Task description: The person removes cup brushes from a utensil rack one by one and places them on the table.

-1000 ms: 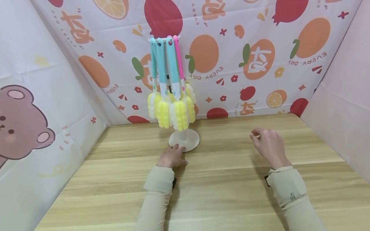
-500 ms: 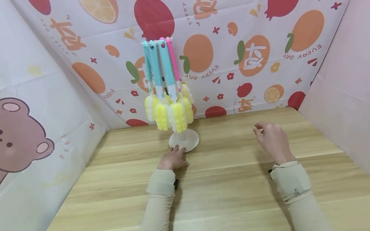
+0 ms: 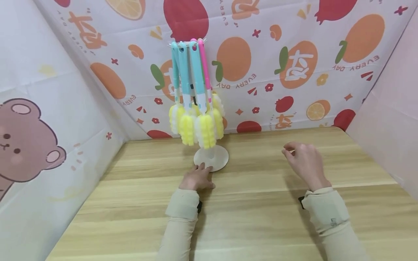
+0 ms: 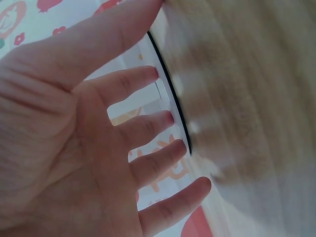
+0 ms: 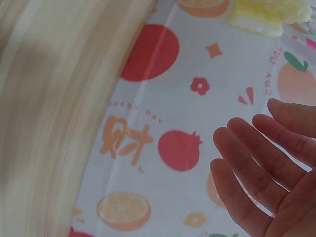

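Observation:
A white stand rests on its round base [image 3: 219, 159], with several brushes hanging from its top by blue-green handles [image 3: 185, 72] and a pink handle [image 3: 204, 65]. Their yellow and white sponge heads [image 3: 206, 130] hang just above the base. My left hand [image 3: 196, 178] touches the near edge of the base with its fingertips; in the left wrist view its fingers [image 4: 148, 163] are spread and meet the rim. Well to the right of the stand, my right hand [image 3: 305, 163] hovers over the table holding nothing, its fingers [image 5: 256, 163] loosely bent in the right wrist view.
The wood-grain table [image 3: 254, 217] runs back to a fruit-printed cloth [image 3: 261, 72] close behind the stand. A cloth with a bear print [image 3: 29, 145] borders the left side, and a pale cloth [image 3: 392, 119] borders the right.
The head view has shifted slightly. Neither hand has visibly moved on the table, and the stand with its brushes stays in place.

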Demonstrator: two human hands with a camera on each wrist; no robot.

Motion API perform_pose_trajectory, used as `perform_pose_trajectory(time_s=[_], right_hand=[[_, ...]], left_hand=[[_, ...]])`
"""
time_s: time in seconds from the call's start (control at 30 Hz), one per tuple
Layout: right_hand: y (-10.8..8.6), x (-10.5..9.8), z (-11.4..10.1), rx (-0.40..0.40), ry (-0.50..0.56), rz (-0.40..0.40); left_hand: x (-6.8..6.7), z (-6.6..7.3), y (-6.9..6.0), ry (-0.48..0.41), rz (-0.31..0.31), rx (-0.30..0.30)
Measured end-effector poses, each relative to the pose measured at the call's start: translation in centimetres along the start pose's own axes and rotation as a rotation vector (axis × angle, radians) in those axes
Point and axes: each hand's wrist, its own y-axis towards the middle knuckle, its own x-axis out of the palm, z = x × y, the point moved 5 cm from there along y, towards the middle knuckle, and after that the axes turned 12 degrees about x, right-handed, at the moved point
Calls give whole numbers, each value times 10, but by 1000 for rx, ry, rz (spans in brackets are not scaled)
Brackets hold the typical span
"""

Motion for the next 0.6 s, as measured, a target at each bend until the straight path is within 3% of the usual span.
perform_pose_trajectory(time_s=[0.23,0.6], right_hand=[[7,21,-23,-17,112,-111],[26,34,-62,-96,289,-154]], left_hand=[[-2,0,-2,11,1,-4],[-4,1,-2,28,19,-19]])
